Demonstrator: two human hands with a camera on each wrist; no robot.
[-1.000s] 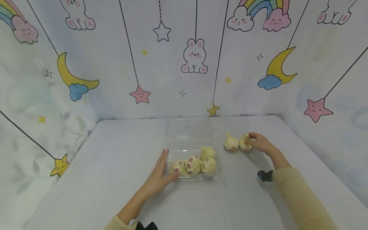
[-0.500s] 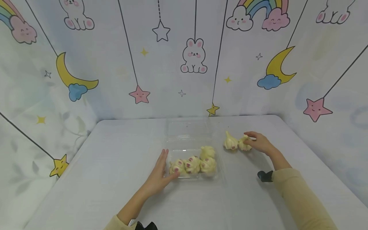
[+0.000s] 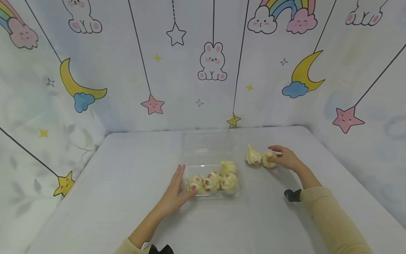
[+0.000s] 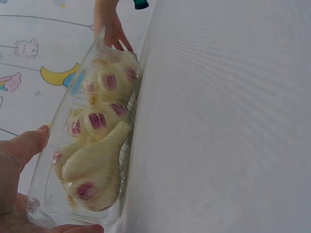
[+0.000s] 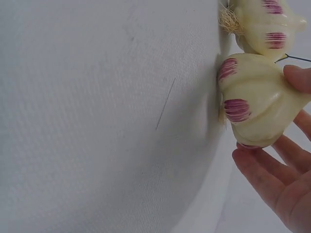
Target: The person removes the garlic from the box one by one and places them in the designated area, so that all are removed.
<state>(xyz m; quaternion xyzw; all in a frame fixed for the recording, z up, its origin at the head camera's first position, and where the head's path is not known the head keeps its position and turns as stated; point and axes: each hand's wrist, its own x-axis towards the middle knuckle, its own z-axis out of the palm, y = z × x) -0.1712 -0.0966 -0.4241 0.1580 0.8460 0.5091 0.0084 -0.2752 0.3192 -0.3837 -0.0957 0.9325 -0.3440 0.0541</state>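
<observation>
On the white table, a clear plastic container [image 3: 200, 165] stands with its lid folded back and several garlic bulbs [image 3: 211, 181] inside. My left hand [image 3: 172, 197] rests against its near left corner, fingers straight along the side and thumb at the front rim. In the left wrist view, a garlic bulb [image 4: 95, 170] shows through the wall. To the right of the container, my right hand [image 3: 286, 158] holds a garlic bulb [image 5: 257, 99], thumb near its neck and fingertips [image 5: 245, 158] at its side. Another garlic bulb [image 3: 253, 157] sits upright right beside it, root tuft down.
The raised lid [image 3: 207, 141] lies behind the container toward the table's back edge. Behind the table [image 3: 133, 169] hangs a patterned cloth [image 3: 127, 70] with bunnies, moons and stars. A dark piece [image 3: 292, 195] sits at my right cuff.
My right hand's fingers have settled lower around the garlic bulb, and its neck has tipped out of sight. The left hand and container keep their places; the head view has shifted slightly.
</observation>
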